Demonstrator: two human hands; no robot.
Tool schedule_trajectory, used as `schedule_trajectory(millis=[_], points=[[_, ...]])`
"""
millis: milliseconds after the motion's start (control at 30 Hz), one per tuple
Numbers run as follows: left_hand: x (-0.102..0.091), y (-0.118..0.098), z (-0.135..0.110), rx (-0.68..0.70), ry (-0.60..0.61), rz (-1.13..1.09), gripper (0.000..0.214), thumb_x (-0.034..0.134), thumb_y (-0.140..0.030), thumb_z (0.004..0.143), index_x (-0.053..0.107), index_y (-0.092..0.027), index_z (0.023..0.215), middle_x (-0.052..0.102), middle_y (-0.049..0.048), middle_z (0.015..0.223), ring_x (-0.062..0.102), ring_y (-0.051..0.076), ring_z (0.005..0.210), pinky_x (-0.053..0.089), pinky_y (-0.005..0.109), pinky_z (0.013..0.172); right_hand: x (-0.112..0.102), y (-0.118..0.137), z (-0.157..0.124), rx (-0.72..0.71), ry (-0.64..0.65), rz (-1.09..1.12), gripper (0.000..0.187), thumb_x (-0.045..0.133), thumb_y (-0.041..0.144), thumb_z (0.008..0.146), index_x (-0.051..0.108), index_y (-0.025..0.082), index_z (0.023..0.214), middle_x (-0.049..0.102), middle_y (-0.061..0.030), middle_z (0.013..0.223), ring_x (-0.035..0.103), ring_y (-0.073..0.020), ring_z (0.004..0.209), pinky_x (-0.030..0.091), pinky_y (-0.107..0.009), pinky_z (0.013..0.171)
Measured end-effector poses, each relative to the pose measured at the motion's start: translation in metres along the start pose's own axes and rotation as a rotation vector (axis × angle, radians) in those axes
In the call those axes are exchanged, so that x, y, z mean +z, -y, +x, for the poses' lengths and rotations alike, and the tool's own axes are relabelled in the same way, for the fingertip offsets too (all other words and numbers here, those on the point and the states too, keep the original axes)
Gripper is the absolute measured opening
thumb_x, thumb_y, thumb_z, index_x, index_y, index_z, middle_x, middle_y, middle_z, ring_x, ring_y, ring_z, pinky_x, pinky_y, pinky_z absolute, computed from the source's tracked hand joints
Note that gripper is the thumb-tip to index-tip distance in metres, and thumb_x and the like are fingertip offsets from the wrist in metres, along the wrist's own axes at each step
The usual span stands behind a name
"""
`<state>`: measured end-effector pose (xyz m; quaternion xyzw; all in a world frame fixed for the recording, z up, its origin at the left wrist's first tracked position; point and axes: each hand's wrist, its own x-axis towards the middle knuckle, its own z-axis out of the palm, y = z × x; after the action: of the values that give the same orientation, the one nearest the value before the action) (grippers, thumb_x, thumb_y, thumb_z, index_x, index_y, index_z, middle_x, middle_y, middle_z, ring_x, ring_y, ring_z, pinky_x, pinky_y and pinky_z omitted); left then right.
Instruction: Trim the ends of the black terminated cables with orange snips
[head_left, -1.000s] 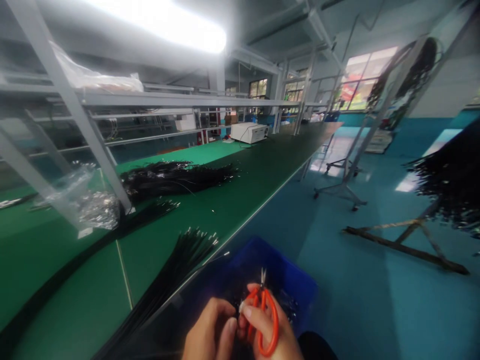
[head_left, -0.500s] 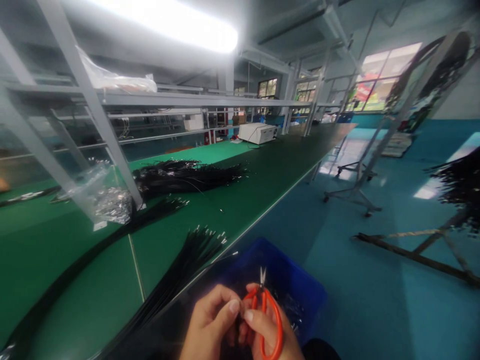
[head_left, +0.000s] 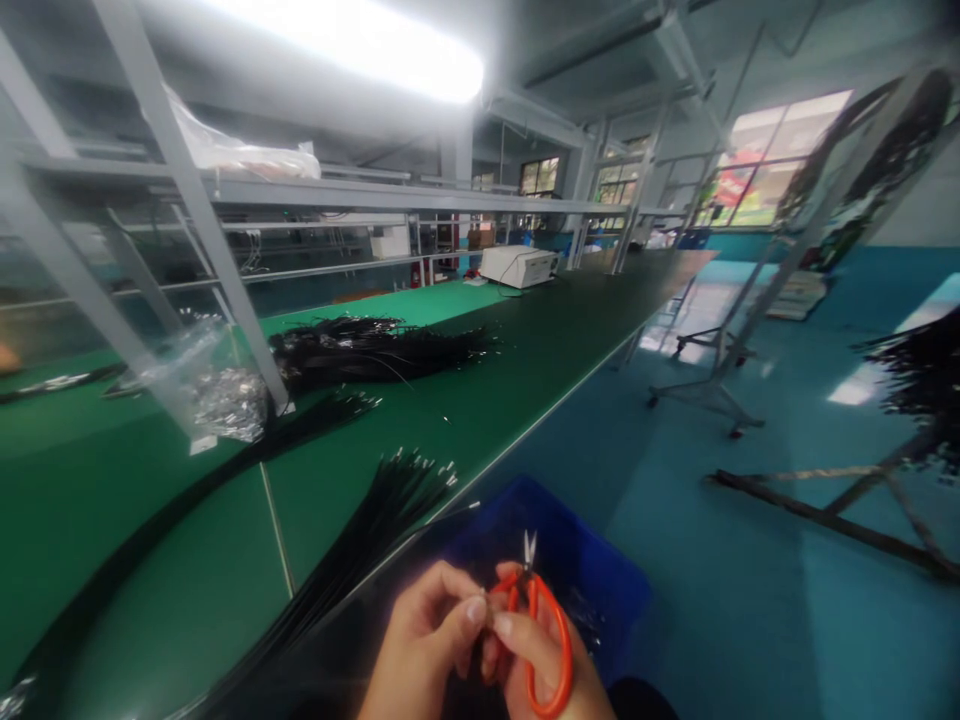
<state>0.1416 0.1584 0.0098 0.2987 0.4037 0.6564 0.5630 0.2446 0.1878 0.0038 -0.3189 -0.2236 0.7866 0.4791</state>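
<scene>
My right hand (head_left: 551, 668) is closed on a pair of orange-handled snips (head_left: 541, 628), blades pointing up and away. My left hand (head_left: 424, 645) is pinched against the right hand's fingertips, holding something small that I cannot make out. Both hands hover over a blue plastic bin (head_left: 577, 570) at the bottom of the view, beside the edge of the green bench (head_left: 480, 400). A bundle of black cables with metal tips (head_left: 375, 510) lies on the bench just left of my hands, its ends fanned toward the bin.
More black cable bundles (head_left: 375, 352) and a clear bag of metal parts (head_left: 217, 400) lie further along the bench, under a grey metal frame (head_left: 202, 230). A white box (head_left: 519, 265) stands far down. Wheeled racks (head_left: 712, 385) hung with cables stand on the blue floor at right.
The view has shifted slightly right and down. My hands stay together over the bin, with the left fingers now pinched closer to the snips.
</scene>
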Motion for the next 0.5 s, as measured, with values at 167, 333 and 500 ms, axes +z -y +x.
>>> schedule_trajectory(millis=[167,333,500], points=[[-0.004,0.001,0.000,-0.015,-0.062,-0.055,0.032,0.076,-0.041,0.068,0.058,-0.014,0.068,0.054,-0.0053,0.050,0.044,0.006,0.043,0.032,0.017,0.044,0.000,0.001,0.002,0.023,0.005,0.006,0.033,0.076,0.019,0.058,0.062,0.020,0.089,0.064,0.0032,0.059,0.053,-0.0117,0.046,0.044,-0.025,0.048],[-0.004,-0.001,0.000,0.021,-0.016,0.068,0.029,0.074,-0.039,0.071,0.057,-0.015,0.071,0.057,-0.0031,0.053,0.050,0.009,0.045,0.033,0.018,0.044,0.000,-0.001,0.003,0.044,0.008,0.050,0.033,0.076,0.018,0.058,0.063,0.022,0.088,0.064,0.0027,0.060,0.055,-0.0145,0.051,0.046,-0.028,0.053],[-0.009,-0.011,-0.005,0.130,-0.134,0.266,0.024,0.065,-0.039,0.078,0.060,-0.016,0.077,0.055,-0.0035,0.061,0.049,0.010,0.052,0.041,0.020,0.050,0.004,0.004,0.004,0.048,0.023,0.071,0.027,0.074,0.017,0.061,0.065,0.021,0.086,0.064,0.0024,0.061,0.054,-0.0127,0.051,0.044,-0.026,0.052]])
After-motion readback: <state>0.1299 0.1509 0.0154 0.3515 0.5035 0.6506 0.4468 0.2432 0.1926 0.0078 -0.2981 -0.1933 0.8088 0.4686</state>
